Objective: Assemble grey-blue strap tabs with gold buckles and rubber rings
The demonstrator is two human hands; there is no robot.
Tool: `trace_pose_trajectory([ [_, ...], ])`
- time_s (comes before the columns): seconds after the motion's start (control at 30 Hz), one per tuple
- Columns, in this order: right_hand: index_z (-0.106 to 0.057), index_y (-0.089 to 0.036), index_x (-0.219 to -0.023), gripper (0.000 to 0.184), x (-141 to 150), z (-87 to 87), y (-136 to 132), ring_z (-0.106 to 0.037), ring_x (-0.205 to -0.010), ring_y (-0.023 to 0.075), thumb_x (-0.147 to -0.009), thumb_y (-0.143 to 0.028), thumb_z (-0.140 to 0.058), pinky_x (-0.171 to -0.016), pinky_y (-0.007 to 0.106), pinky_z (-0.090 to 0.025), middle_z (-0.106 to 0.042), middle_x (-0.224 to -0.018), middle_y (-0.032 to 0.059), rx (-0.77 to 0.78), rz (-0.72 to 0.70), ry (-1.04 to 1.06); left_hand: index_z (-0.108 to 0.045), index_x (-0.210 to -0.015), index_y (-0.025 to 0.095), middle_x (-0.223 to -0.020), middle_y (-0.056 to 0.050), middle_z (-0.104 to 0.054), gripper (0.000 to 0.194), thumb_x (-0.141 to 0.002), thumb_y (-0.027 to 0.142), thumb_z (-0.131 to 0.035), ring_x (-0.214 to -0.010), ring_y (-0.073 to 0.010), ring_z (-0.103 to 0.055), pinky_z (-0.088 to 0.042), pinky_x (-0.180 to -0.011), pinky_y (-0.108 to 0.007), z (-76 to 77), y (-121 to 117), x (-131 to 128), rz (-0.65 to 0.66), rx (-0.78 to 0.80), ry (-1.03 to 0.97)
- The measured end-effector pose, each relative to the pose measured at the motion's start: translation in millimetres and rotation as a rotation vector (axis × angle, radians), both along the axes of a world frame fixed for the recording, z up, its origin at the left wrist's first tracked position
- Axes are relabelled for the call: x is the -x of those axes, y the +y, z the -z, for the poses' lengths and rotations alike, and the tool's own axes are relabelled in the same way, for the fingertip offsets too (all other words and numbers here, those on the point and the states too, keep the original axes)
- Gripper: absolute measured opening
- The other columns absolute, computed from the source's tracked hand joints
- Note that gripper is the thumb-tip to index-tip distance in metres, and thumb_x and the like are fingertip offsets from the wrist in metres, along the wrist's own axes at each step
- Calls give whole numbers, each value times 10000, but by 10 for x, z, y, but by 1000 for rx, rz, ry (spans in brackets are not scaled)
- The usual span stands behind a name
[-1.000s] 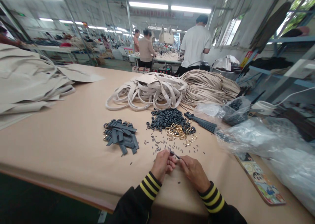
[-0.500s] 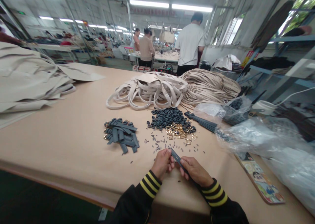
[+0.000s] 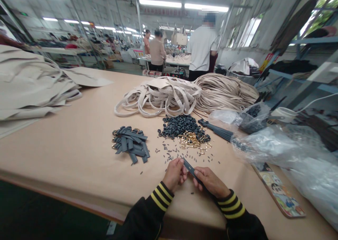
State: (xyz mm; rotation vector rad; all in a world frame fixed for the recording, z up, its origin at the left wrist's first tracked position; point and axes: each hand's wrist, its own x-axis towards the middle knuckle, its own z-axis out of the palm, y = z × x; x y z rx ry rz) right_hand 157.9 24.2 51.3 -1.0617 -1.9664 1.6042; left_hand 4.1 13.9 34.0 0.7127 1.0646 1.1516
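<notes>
My left hand [image 3: 174,174] and my right hand [image 3: 211,182] meet near the table's front edge and both pinch a short dark grey strap [image 3: 189,167] that slants between them. Small dark pieces [image 3: 182,153] lie scattered just beyond my fingers. Farther out are a heap of gold buckles [image 3: 191,140] and a pile of dark rings [image 3: 179,125]. To the left lies a pile of dark straps with gold buckles [image 3: 130,145].
Cream strap loops [image 3: 158,95] and a bundle of cream cord [image 3: 224,92] lie farther back on the tan table [image 3: 66,148]. Clear plastic bags [image 3: 285,152] crowd the right side, stacked cream sheets [image 3: 29,85] the left. A printed board [image 3: 280,194] lies at right. Three people stand at far tables.
The dark strap has been drawn out longer between my hands, and my right hand has slid back along it toward me. The left hand stays in place.
</notes>
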Motion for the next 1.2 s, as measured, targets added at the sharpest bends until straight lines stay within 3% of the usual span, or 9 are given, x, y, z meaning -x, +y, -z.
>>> trace_pose_trajectory([
  [0.1,-592,-163,-860,346,14,-20,-23,-521,-492,114,-883,-352,-303,-503,213,-408,-583,-604,5,-214,38,-138,-423,-720,167,-450,74,-457,323,-720,481,-498,-290,-47,-407,-234,-259,-124,-6,6,-12,-11,-5,26],
  [0.2,-590,-197,-986,266,15,15,-46,-571,-731,181,-852,-309,-389,-686,285,-433,-617,-783,56,-504,144,-294,-422,-715,166,-441,71,-462,278,-734,437,-480,-275,-38,-373,-225,-261,-124,14,8,-40,-19,-40,100],
  [0.3,-567,-174,-1035,263,2,54,-52,-561,-833,212,-815,-260,-450,-759,317,-421,-610,-894,93,-555,202,-343,-423,-808,166,-411,84,-456,186,-760,346,-433,-257,-37,-335,-224,-272,-121,42,-5,-74,-29,-106,206],
  [0.43,-600,-170,-930,195,-9,9,-40,-566,-836,202,-784,-196,-473,-762,302,-420,-630,-888,72,-468,179,-273,-389,-900,174,-408,95,-451,192,-768,312,-412,-258,-47,-341,-222,-278,-120,61,-24,-94,-51,-136,266],
  [0.57,-597,-156,-800,134,24,-29,-14,-580,-710,164,-777,-192,-470,-655,260,-435,-634,-753,43,-346,161,-200,-376,-904,172,-418,91,-455,205,-772,326,-412,-264,-48,-352,-232,-279,-119,81,-24,-88,-43,-134,275],
  [0.77,-497,-140,-713,158,124,44,155,-564,-467,102,-796,-273,-473,-442,195,-435,-596,-582,-1,168,117,46,-348,-991,169,-499,79,-466,275,-769,306,-434,-315,-50,-411,-305,-298,-126,78,11,-109,-86,-130,262],
  [0.87,-455,-155,-745,85,110,23,312,-611,-520,108,-812,-205,-470,-487,204,-483,-631,-635,19,419,296,258,-303,-1073,194,-730,28,-497,402,-742,319,-494,-446,-61,-511,-402,-351,-153,50,35,-117,-175,-125,216],
  [0.97,-416,-169,-773,85,39,9,441,-653,-636,127,-838,-116,-409,-575,241,-523,-656,-730,54,579,506,440,-331,-1063,193,-830,0,-478,406,-735,348,-514,-533,-68,-540,-443,-393,-168,33,46,-113,-169,-113,213],
  [1.2,-403,-174,-782,98,-22,9,467,-657,-658,132,-850,-102,-400,-576,241,-523,-662,-765,66,596,547,467,-398,-978,160,-758,0,-515,326,-734,346,-509,-533,-78,-538,-447,-403,-176,52,47,-95,-105,-117,242],
])
